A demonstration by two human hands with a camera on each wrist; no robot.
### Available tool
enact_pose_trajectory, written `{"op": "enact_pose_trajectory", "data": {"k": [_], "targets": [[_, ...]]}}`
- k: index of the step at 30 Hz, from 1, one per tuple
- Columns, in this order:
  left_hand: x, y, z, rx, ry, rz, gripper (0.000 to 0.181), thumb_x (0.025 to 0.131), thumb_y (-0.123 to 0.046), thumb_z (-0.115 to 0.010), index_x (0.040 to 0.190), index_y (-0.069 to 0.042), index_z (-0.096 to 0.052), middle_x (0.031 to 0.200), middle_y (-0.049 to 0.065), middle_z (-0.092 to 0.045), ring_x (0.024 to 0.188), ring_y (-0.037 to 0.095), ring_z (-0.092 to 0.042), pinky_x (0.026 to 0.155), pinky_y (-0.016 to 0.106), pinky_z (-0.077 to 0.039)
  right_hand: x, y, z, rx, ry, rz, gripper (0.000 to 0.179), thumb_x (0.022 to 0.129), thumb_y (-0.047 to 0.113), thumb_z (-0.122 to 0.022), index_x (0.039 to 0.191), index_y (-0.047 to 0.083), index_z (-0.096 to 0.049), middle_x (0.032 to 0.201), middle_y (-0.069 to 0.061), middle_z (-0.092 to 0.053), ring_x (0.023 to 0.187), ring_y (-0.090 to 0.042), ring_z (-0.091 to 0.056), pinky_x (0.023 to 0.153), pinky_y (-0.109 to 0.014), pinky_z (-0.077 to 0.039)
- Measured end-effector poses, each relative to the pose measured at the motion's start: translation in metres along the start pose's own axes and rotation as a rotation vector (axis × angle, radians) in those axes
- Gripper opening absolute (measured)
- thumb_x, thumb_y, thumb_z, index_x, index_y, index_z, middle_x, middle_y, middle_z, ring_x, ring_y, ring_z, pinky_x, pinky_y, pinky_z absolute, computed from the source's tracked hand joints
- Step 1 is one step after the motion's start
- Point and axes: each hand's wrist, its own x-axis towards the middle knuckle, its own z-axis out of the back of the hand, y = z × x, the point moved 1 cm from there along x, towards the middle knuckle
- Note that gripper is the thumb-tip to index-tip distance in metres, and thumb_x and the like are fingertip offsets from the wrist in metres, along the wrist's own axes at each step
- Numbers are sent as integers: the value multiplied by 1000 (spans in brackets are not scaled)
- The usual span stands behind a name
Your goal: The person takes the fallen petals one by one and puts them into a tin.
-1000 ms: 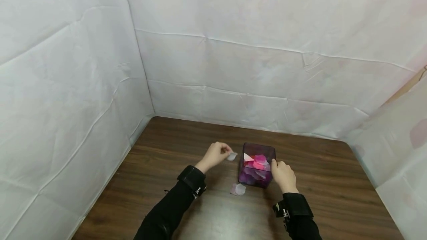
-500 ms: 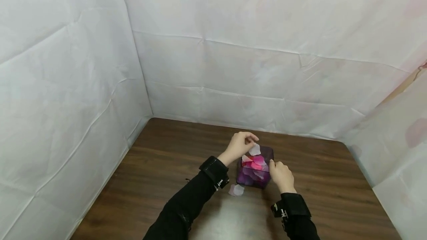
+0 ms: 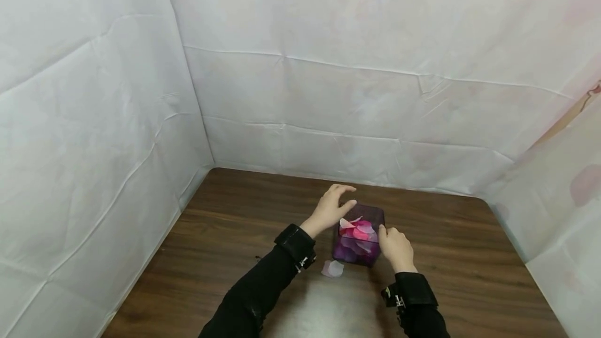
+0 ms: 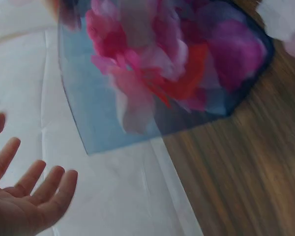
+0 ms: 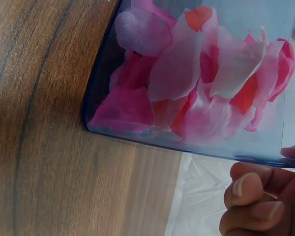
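A see-through purple box (image 3: 357,254) stands on the table, partly filled with pink, red and white petals (image 5: 177,73). My right hand (image 3: 397,248) grips its right wall, thumb inside the rim and fingers outside, as the right wrist view (image 5: 255,196) shows from the side. Over the box's far left corner is my left hand (image 3: 330,207), fingers spread and holding nothing. In the left wrist view the left fingers (image 4: 32,182) are parted beside the box wall. Two pale petals (image 3: 333,268) lie overlapping on the table, just left of the box's near corner.
The brown wood-grain table (image 3: 225,233) has rounded far corners. White sheeting (image 3: 300,93) hangs behind it and along both sides. A gap in the sheeting shows at the far right.
My left hand carried a white petal from the table, moving right to above the box, and let go of it there. The right hand kept its grip on the box wall.
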Motion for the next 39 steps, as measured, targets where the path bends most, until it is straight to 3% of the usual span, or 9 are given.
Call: {"op": "enact_pose_trajectory", "data": {"k": [5, 10, 16, 20, 26, 29, 33, 36, 39], "targets": [[-28, 31, 2, 19, -32, 32, 35, 100, -26, -43, 122, -2, -57, 120, 17, -60, 112, 30, -56, 94, 44, -45, -2, 2, -1, 12, -6, -1, 54, 99, 30, -29, 107, -13, -61, 110, -35, -60, 95, -51, -58, 71, -56, -48], [-59, 62, -12, 39, 40, 122, 24, 95, -14, -52, 112, 1, -62, 104, 17, -66, 96, 30, -62, 84, 41, -49, -3, 3, -3, 11, -18, -7, 54, 99, 30, -30, 105, -13, -62, 110, -35, -60, 95, -51, -59, 70, -56, -48], [-82, 74, -40, 78, 212, 78, 36, 79, -14, -72, 110, 2, -61, 96, 16, -61, 84, 23, -58, 73, 29, -48, -1, 6, -2, 12, -32, -3, 54, 99, 31, -30, 106, -12, -61, 109, -34, -61, 95, -50, -59, 72, -56, -47], [-94, 77, -51, 157, 232, 72, 25, 72, -11, -77, 90, -2, -63, 79, 6, -59, 68, 8, -48, 61, 19, -40, -1, 6, -6, 18, -24, -5, 51, 99, 31, -31, 98, -9, -64, 104, -32, -63, 90, -48, -61, 65, -52, -48], [-97, 80, -52, 136, 221, 79, 13, 70, -3, -72, 64, -6, -62, 59, -2, -58, 52, -2, -39, 51, 13, -35, -2, 2, -8, 27, -36, -15, 49, 98, 30, -31, 86, -5, -65, 100, -31, -65, 86, -47, -62, 61, -50, -47], [-95, 82, -45, 115, 200, 82, 9, 73, 0, -69, 67, -3, -63, 61, 1, -61, 53, 0, -44, 52, 14, -38, -2, 2, -8, 30, -31, -10, 48, 97, 29, -32, 82, -3, -63, 97, -30, -65, 84, -45, -62, 59, -48, -46], [-91, 82, -33, 177, 147, 97, 6, 83, -5, -67, 78, -2, -70, 74, 6, -70, 64, 12, -63, 59, 22, -48, -2, 2, -8, 40, -23, -14, 46, 98, 29, -32, 73, 0, -58, 89, -25, -65, 76, -38, -63, 55, -42, -42], [-86, 79, -25, 254, 115, 93, 11, 86, -12, -66, 84, -5, -74, 83, 6, -73, 77, 20, -68, 67, 29, -53, -2, 2, -8, 46, -27, -13, 47, 98, 29, -32, 76, -2, -59, 88, -25, -65, 75, -37, -63, 55, -41, -42], [-80, 74, -18, 285, 76, 44, 12, 86, -12, -66, 83, -4, -75, 90, 10, -73, 87, 25, -68, 77, 34, -53, -2, 1, -7, 48, -32, -13, 49, 98, 30, -32, 84, -6, -62, 93, -28, -65, 79, -41, -63, 56, -43, -44]]}}
